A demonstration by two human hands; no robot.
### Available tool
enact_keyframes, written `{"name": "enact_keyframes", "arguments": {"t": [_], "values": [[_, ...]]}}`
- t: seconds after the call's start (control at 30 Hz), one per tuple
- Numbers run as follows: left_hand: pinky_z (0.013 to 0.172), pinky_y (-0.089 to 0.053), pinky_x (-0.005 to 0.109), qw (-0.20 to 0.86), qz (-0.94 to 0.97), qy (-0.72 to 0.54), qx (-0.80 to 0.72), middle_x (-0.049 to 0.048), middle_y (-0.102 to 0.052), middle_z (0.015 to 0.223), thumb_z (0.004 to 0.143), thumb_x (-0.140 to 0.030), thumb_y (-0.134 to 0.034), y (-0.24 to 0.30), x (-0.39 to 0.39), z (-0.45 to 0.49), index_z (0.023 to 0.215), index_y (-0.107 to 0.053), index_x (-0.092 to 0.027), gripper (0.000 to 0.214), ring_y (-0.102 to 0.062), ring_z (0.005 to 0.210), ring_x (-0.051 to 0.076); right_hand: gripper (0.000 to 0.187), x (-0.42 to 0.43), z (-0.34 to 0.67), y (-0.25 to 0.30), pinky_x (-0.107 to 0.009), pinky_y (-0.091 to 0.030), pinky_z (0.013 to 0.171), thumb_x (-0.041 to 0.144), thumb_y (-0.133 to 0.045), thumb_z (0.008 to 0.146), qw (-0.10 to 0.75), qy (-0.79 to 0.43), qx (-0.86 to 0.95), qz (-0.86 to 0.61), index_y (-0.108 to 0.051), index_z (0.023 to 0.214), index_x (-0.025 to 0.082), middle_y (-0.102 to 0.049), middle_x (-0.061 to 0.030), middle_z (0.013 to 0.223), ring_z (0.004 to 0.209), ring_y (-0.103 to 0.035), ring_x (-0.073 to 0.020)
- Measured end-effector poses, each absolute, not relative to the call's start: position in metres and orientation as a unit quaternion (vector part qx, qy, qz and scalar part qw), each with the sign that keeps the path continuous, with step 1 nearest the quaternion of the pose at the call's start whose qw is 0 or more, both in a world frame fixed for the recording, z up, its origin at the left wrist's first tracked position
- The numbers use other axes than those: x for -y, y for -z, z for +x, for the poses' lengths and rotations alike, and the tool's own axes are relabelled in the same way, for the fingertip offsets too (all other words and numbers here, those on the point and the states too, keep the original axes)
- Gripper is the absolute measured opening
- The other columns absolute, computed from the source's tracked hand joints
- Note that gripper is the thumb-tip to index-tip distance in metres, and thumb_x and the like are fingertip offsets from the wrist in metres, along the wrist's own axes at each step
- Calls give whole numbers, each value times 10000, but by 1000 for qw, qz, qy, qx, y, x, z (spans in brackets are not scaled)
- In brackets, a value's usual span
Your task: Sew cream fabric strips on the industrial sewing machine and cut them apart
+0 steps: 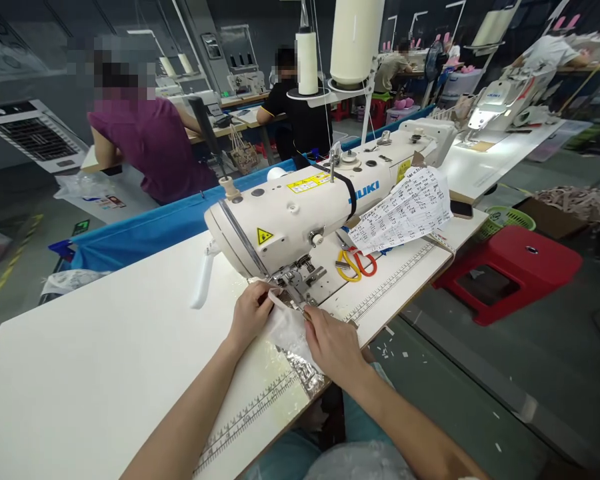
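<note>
A white sewing machine (pixel 300 207) stands on the white table (pixel 105 360). Under its presser foot (pixel 296 288) lies a small piece of white fabric (pixel 289 327). My left hand (pixel 253 312) pinches the fabric's left edge right beside the foot, fingers closed on it. To the right, my right hand (pixel 333 341) rests on the fabric with its fingers pressed together toward the needle. The fabric trails back to the table's near edge, over a shiny strip (pixel 305 373).
Scissors with yellow and red handles (pixel 356 263) lie on the machine bed under a handwritten paper sheet (pixel 405 210). Two thread cones (pixel 330 47) stand behind. A red stool (pixel 515 267) sits at the right. Other people work at tables behind a blue cloth trough (pixel 155 227).
</note>
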State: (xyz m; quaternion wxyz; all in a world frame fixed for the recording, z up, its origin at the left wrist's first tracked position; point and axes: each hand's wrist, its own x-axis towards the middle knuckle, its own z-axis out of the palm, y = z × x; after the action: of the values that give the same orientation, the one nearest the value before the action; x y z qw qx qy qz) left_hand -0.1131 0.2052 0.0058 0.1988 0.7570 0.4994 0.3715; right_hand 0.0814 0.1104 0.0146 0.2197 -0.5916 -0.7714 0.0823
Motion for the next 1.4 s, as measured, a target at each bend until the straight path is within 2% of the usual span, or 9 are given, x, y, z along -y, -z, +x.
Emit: {"name": "enact_keyframes", "arguments": {"t": [0.27, 0.4, 0.53, 0.67, 0.83, 1.03, 1.17, 1.27, 1.4], "values": [[777, -524, 332, 145, 779, -357, -495, 49, -700, 863, 935, -360, -479, -1, -204, -112, 846, -673, -209, 262, -641, 853, 207, 275, -97, 95, -21, -260, -522, 665, 249, -410, 1025, 380, -240, 742, -498, -561, 1236, 157, -752, -82, 1014, 796, -711, -181], [771, -536, 339, 85, 813, -334, -469, 71, -689, 943, 963, -284, -435, -3, -201, -113, 935, -676, -197, 258, -639, 905, 212, 309, -56, 92, -29, -275, -529, 685, 294, -396, 1041, 364, -280, 802, -382, -533, 1286, 165, -753, -62, 968, 760, -701, -183], [802, -544, 370, 33, 859, -323, -396, 96, -666, 1020, 954, -188, -421, -14, -196, -115, 1004, -684, -192, 268, -624, 956, 223, 324, -29, 99, -26, -264, -544, 728, 287, -401, 1046, 343, -247, 836, -350, -518, 1332, 190, -758, -51, 1020, 843, -718, -182], [853, -554, 383, 62, 886, -322, -327, 94, -682, 1040, 919, -111, -397, -29, -178, -100, 993, -680, -182, 301, -627, 1002, 219, 321, -49, 135, -17, -268, -559, 772, 222, -385, 1045, 393, -173, 770, -472, -547, 1317, 175, -744, -84, 1103, 875, -718, -174], [713, -551, 347, 113, 926, -210, -293, 66, -692, 870, 944, -167, -404, -32, -138, -76, 918, -658, -178, 256, -639, 756, 191, 361, -109, 156, -11, -295, -544, 627, 206, -376, 1020, 299, -46, 748, -590, -588, 1308, 160, -699, -98, 1070, 799, -685, -205], [536, -487, 287, 68, 866, -191, -457, 40, -639, 695, 977, -231, -386, -18, -129, -135, 797, -585, -195, 270, -594, 569, 168, 319, -139, 152, -12, -379, -557, 840, 265, -429, 1020, 277, -31, 794, -539, -641, 1236, 164, -643, -121, 1209, 1093, -615, -261], [612, -524, 365, 12, 800, -230, -554, 88, -684, 842, 963, -370, -438, -28, -117, -166, 870, -631, -195, 277, -646, 722, 244, 340, -159, 176, -20, -424, -509, 909, 233, -370, 1023, 303, -5, 720, -625, -655, 1173, 123, -652, -155, 1154, 1072, -584, -285], [644, -534, 346, 123, 767, -295, -557, 90, -694, 901, 971, -422, -445, -34, -83, -134, 948, -657, -204, 305, -653, 747, 226, 358, -185, 188, -35, -408, -479, 913, 289, -439, 1005, 187, -22, 689, -700, -621, 1206, 54, -620, -215, 1184, 1111, -572, -321], [625, -492, 291, 447, 697, -274, -489, 68, -694, 825, 983, -437, -474, -17, -29, -55, 1019, -695, -223, 310, -619, 694, 184, 307, -218, 188, -58, -339, -481, 794, 303, -558, 950, 51, -87, 696, -711, -647, 1131, 73, -666, -211, 1094, 1055, -629, -324]]}}
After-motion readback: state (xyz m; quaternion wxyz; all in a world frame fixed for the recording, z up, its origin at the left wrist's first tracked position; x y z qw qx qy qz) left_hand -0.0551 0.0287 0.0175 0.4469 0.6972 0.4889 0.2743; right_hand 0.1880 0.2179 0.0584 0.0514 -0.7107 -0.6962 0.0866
